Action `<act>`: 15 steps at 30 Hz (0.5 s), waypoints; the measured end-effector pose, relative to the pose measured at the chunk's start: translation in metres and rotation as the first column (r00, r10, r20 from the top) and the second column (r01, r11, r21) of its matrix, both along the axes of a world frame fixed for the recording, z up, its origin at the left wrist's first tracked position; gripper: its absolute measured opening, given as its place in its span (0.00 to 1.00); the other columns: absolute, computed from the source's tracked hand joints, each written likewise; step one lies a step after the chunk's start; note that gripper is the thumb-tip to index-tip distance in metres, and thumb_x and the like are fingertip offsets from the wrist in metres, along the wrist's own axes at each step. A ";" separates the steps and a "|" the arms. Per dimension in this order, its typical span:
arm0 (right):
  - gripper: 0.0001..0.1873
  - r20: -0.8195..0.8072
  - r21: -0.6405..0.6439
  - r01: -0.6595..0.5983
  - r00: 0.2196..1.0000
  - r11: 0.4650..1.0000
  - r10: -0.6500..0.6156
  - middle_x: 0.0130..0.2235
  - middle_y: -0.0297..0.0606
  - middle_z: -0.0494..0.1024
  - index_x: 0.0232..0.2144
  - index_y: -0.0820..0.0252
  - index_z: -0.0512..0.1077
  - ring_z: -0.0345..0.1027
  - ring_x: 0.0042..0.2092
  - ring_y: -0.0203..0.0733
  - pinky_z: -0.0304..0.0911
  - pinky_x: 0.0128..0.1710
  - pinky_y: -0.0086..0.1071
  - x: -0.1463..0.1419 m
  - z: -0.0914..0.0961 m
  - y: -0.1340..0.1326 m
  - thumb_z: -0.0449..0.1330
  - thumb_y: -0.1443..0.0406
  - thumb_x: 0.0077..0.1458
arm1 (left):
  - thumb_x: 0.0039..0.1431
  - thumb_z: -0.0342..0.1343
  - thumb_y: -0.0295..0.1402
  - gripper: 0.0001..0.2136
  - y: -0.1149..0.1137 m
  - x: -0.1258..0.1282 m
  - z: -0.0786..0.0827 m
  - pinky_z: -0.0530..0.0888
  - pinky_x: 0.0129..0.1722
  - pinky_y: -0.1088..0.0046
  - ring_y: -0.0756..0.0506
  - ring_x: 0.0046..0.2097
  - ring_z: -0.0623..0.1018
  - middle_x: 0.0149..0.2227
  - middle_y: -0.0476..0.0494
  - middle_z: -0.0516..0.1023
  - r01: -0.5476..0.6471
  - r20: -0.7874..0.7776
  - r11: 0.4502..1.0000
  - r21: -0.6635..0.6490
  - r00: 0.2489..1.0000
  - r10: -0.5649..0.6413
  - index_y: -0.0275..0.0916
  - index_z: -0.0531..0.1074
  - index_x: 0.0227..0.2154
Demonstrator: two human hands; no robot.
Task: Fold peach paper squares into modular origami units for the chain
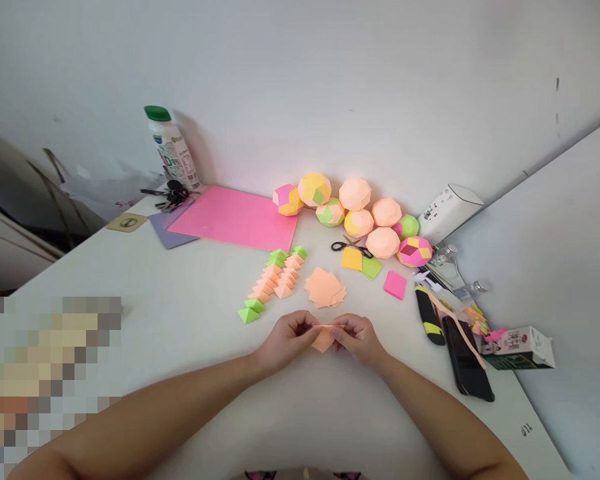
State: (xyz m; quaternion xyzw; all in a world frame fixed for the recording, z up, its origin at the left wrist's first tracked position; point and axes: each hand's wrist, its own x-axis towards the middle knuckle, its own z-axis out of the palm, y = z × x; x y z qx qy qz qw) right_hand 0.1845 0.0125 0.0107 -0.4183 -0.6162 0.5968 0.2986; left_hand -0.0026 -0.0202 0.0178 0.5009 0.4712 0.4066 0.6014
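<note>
My left hand [286, 339] and my right hand [359, 340] meet over the white table [190, 347], both pinched on one small orange paper square [324, 339] held between them. Just beyond the hands lies a loose stack of orange paper squares [325, 288]. To its left runs a double row of folded orange and green paper units [275, 280].
Several paper polyhedron balls [356, 212] sit by the wall, with scissors [351, 247], yellow, green and pink squares [395, 285] in front. A pink sheet [235, 217], keys and a bottle [173, 148] are at back left. A phone [467, 360], marker and cartons lie right.
</note>
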 end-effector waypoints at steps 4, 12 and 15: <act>0.13 0.022 0.008 -0.010 1.000 1.000 0.010 0.22 0.33 0.72 0.30 0.63 0.72 0.66 0.23 0.33 0.65 0.24 0.28 0.000 -0.001 -0.001 0.61 0.57 0.50 | 0.53 0.53 0.37 0.09 0.000 0.001 0.001 0.60 0.22 0.78 0.53 0.24 0.63 0.22 0.52 0.65 0.007 -0.025 1.000 0.008 1.000 -0.007 0.36 0.65 0.24; 0.13 0.056 0.044 -0.038 0.998 0.998 0.036 0.24 0.36 0.74 0.28 0.62 0.74 0.68 0.24 0.35 0.66 0.24 0.30 -0.002 0.001 -0.002 0.61 0.57 0.50 | 0.51 0.52 0.34 0.07 -0.001 0.002 0.000 0.60 0.24 0.77 0.53 0.24 0.63 0.22 0.51 0.65 0.013 -0.078 0.999 0.045 0.997 -0.009 0.36 0.65 0.24; 0.13 0.023 0.027 -0.021 1.000 0.999 0.021 0.23 0.34 0.73 0.28 0.62 0.73 0.66 0.23 0.34 0.65 0.23 0.29 -0.002 0.000 -0.001 0.61 0.57 0.50 | 0.49 0.52 0.32 0.06 -0.002 0.001 0.002 0.61 0.24 0.77 0.53 0.25 0.62 0.22 0.52 0.63 -0.043 -0.037 0.998 0.035 0.998 0.044 0.37 0.63 0.22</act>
